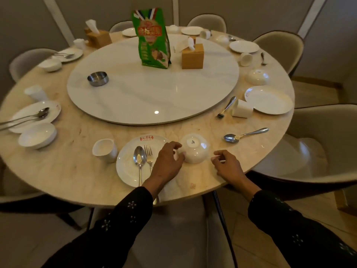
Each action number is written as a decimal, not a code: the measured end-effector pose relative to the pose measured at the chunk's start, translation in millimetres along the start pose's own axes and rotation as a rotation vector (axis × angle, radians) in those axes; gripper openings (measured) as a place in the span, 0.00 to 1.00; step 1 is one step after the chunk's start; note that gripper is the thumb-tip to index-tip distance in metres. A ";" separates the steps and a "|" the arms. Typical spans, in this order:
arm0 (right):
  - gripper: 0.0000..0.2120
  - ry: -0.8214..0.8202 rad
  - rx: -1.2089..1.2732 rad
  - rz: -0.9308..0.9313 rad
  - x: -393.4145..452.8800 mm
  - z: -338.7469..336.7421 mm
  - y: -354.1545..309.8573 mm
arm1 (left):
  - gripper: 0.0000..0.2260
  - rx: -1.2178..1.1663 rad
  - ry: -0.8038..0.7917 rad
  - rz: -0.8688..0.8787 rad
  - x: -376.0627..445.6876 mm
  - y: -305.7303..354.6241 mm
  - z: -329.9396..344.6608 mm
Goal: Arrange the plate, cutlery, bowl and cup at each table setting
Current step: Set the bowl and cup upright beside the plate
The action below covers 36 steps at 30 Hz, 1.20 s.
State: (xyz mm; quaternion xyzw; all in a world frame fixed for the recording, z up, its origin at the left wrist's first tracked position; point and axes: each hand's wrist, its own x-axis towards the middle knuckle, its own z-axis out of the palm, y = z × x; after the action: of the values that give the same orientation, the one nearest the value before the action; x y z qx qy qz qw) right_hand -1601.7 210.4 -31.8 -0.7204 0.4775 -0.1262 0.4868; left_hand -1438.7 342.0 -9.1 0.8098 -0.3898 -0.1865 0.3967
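Note:
At the near setting a white plate point(127, 167) carries a spoon point(139, 158) and a fork point(148, 156). A white cup point(105, 149) lies tipped on its side to the plate's left. An upside-down white bowl point(195, 147) sits to the plate's right. My left hand point(168, 161) hovers over the plate's right edge, its curled fingertips touching the bowl's left side. My right hand point(226, 164) rests loosely curled on the table just right of the bowl, holding nothing.
Further right lie a loose spoon point(243, 135), a fork point(226, 108), a tipped cup point(242, 109), a plate point(270, 100) and an upturned bowl point(257, 76). The left setting has a plate point(48, 111), a bowl point(37, 135) and a cup point(35, 93). The turntable point(154, 97) holds a green bag point(152, 39), a tissue box point(192, 56) and a metal dish point(98, 78). Chairs ring the table.

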 end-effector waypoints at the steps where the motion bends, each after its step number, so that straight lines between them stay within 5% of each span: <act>1: 0.18 -0.024 -0.006 -0.007 4.6 -3.0 -1.7 | 0.17 0.005 0.022 -0.038 2.8 5.5 5.0; 11: 0.29 -0.140 0.046 0.030 38.7 -11.2 -27.3 | 0.28 -0.132 0.099 -0.431 38.6 43.2 38.6; 19: 0.23 -0.174 0.125 0.064 43.1 -7.9 -30.5 | 0.29 0.175 -0.096 -0.463 53.8 54.0 53.6; 23: 0.15 -0.227 0.262 0.152 43.8 -9.1 -31.3 | 0.29 0.040 -0.031 -0.507 42.7 50.2 60.8; 31: 0.29 -0.249 0.313 0.230 45.1 -6.2 -27.2 | 0.28 -0.197 0.153 -0.597 29.6 50.7 64.0; 36: 0.25 -0.230 0.312 0.176 40.6 -0.5 -35.5 | 0.23 -0.322 0.299 -0.526 17.7 63.8 69.7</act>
State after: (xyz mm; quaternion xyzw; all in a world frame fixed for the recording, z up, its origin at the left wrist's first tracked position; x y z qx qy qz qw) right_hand -1561.2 179.7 -14.0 -0.6015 0.4548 -0.0724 0.6527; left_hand -1501.1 269.2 -1.6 0.8279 -0.0709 -0.2210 0.5106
